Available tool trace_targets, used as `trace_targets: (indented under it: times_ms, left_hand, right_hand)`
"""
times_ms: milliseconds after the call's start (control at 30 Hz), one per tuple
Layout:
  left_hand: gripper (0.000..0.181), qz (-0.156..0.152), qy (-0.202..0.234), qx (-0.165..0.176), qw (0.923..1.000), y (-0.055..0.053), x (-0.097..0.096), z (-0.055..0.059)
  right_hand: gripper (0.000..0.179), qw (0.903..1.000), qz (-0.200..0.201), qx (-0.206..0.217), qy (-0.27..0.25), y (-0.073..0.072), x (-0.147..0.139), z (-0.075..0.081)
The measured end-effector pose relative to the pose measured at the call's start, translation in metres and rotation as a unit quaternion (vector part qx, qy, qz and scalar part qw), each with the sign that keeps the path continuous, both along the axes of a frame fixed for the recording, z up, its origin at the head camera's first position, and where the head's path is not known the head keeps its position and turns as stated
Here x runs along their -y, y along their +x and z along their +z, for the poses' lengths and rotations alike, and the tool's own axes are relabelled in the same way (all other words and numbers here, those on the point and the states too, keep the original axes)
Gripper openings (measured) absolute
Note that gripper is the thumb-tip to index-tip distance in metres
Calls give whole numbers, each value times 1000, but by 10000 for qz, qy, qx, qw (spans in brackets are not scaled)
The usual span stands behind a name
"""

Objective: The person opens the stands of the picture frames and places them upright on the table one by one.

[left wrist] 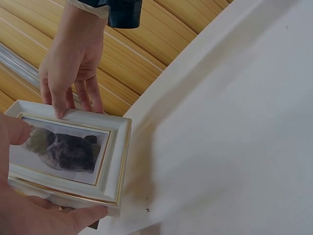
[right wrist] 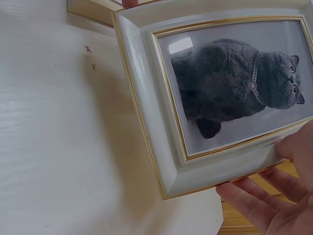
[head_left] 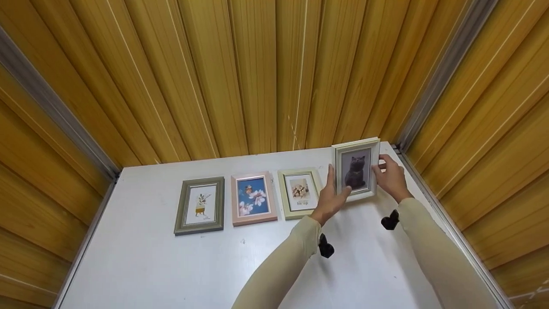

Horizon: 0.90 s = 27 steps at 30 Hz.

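Observation:
A white picture frame [head_left: 355,171] with thin gold lines and a photo of a dark grey cat is held up, tilted, at the far right of the white table. My left hand [head_left: 331,201] grips its left side, the thumb lying over the front near the lower edge. On the opposite side, my right hand [head_left: 392,178] pinches the right edge; in the right wrist view its thumb is on the front border and the other fingers reach behind. Just left of my left hand lies a pale green frame [head_left: 281,189] with a flower picture, partly covered by that hand.
Further left on the white table [head_left: 141,253] lie a pink frame [head_left: 254,222] with blossoms and a grey-green frame [head_left: 180,206] with a potted plant. Wood-look panels [head_left: 257,77] stand behind and on both sides, with metal rails [head_left: 441,77] at the corners.

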<state>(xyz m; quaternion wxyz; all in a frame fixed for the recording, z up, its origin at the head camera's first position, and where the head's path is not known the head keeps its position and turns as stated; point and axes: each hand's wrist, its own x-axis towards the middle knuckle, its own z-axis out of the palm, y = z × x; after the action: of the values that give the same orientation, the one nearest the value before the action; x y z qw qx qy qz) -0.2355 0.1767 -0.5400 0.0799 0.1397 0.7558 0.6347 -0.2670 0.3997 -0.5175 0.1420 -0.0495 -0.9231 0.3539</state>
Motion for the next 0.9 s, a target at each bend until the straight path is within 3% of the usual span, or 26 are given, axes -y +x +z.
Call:
trace_targets:
  times_ms: [233, 667, 900]
  left_hand:
    - [94, -122, -105, 170, 9997, -1, -2, -4]
    - [101, -218, -287, 49, 9993, -6, -4, -14]
    - [99, -190, -372, 119, 9991, -7, -5, -12]
  right_hand:
    - [38, 9997, -198, -26, -107, 2, -1, -8]
    - [36, 9994, -273, -161, -111, 4, 0, -20]
    - [38, 9992, -285, 85, -258, 3, -2, -21]
